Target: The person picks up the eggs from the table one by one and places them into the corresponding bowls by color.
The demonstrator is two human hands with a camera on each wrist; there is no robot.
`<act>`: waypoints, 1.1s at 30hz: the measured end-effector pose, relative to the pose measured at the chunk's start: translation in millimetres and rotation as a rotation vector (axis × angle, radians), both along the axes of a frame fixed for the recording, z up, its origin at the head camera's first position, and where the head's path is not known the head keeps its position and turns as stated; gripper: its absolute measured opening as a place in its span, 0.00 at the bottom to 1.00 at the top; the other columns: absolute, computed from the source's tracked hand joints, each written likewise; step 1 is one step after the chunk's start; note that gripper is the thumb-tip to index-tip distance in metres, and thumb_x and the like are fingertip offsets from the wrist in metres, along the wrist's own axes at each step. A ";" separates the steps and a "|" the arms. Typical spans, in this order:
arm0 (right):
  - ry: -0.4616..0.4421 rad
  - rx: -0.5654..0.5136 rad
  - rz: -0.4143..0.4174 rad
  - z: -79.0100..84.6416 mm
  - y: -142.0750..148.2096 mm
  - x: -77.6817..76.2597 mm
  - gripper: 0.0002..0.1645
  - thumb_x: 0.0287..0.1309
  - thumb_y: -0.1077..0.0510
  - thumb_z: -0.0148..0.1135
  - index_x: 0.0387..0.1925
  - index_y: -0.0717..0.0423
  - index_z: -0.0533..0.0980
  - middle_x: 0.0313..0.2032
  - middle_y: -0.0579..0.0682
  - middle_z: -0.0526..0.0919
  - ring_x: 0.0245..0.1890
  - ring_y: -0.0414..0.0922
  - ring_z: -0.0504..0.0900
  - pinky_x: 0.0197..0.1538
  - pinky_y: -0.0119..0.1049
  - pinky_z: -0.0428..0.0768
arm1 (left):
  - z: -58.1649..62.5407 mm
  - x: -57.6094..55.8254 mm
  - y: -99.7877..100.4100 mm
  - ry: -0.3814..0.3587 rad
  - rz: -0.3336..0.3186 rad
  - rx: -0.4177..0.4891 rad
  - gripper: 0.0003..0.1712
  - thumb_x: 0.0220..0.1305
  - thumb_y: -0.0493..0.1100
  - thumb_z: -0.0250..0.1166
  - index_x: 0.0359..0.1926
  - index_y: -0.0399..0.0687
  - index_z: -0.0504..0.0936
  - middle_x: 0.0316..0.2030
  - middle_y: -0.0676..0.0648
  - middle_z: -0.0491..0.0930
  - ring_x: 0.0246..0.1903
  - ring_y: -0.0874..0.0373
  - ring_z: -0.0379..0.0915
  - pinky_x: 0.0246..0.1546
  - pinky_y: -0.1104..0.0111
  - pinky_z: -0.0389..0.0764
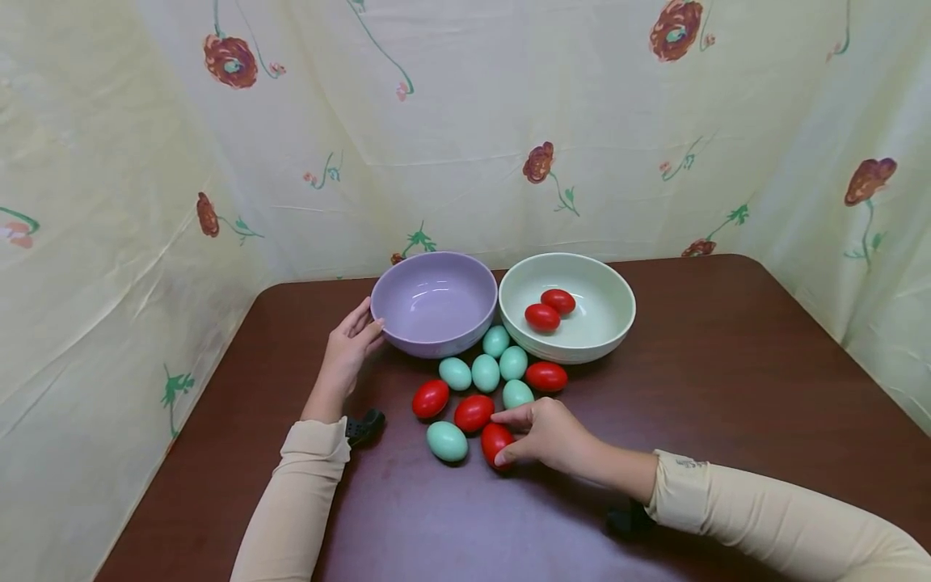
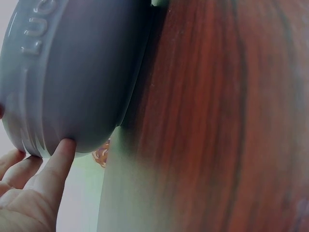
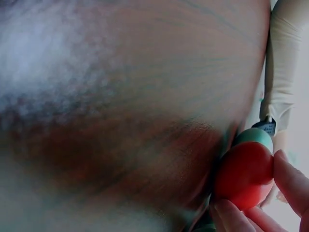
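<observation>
My right hand (image 1: 556, 436) pinches a red egg (image 1: 494, 443) between thumb and fingers at the near end of a cluster of eggs. In the right wrist view, the thumb and fingertips touch this red egg (image 3: 244, 176), with a mint-green egg (image 3: 255, 137) behind it. My left hand (image 1: 349, 347) touches the left side of a purple bowl (image 1: 436, 347), which has nothing inside. The left wrist view shows fairly straight fingers (image 2: 60, 162) against the outer wall of the bowl (image 2: 91, 72). Beside the held egg lie another red egg (image 1: 474, 413) and a mint-green egg (image 1: 447, 441).
A pale green bowl (image 1: 614, 323) holds two red eggs (image 1: 542, 318) and touches or nearly touches the purple bowl. Several mint-green eggs (image 1: 485, 373) and two more red eggs (image 1: 430, 399) lie before the bowls on the dark wooden table (image 1: 698, 356). A floral curtain (image 1: 465, 162) hangs behind.
</observation>
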State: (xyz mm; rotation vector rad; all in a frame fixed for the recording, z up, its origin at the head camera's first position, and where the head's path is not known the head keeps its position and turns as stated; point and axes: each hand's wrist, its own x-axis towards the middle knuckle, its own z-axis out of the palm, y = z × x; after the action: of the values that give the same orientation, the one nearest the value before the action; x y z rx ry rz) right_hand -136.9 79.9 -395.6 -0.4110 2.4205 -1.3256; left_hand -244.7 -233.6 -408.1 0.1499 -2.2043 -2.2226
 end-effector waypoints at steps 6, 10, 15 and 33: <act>-0.003 -0.007 -0.010 1.9 1.5 -0.2 0.28 0.33 0.54 0.78 0.43 0.54 0.83 0.38 0.48 0.86 0.43 0.42 0.76 0.32 0.26 0.77 | 0.1 0.4 0.5 0.007 -0.001 -0.002 0.35 0.64 0.43 0.60 0.70 0.56 0.58 0.70 0.50 0.53 0.66 0.56 0.57 0.59 0.61 0.71; -0.041 -0.028 -0.023 6.6 2.7 0.7 0.27 0.34 0.54 0.78 0.43 0.53 0.83 0.36 0.47 0.87 0.40 0.42 0.75 0.28 0.27 0.76 | 0.8 0.9 0.9 0.006 0.003 -0.001 0.35 0.63 0.42 0.60 0.70 0.55 0.58 0.70 0.49 0.54 0.66 0.56 0.57 0.58 0.61 0.71; -0.058 -0.065 -0.025 14.5 7.6 1.0 0.26 0.36 0.53 0.77 0.43 0.53 0.83 0.36 0.47 0.87 0.39 0.42 0.79 0.31 0.29 0.80 | 1.3 1.5 0.9 -0.004 -0.004 -0.008 0.36 0.63 0.43 0.60 0.70 0.56 0.57 0.70 0.49 0.53 0.67 0.56 0.57 0.58 0.62 0.71; -0.063 -0.154 -0.118 48.9 31.1 -16.1 0.29 0.42 0.50 0.74 0.50 0.51 0.80 0.44 0.50 0.85 0.48 0.44 0.79 0.42 0.31 0.82 | 0.9 0.9 0.3 0.002 -0.008 0.001 0.35 0.64 0.43 0.60 0.70 0.56 0.57 0.71 0.50 0.53 0.66 0.56 0.57 0.59 0.61 0.70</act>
State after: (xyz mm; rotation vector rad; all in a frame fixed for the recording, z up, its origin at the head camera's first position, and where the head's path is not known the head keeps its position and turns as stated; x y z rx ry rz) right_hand -153.1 111.0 -346.7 -0.2646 2.3308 -1.5569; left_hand -243.8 -233.2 -407.1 0.1399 -2.2062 -2.2274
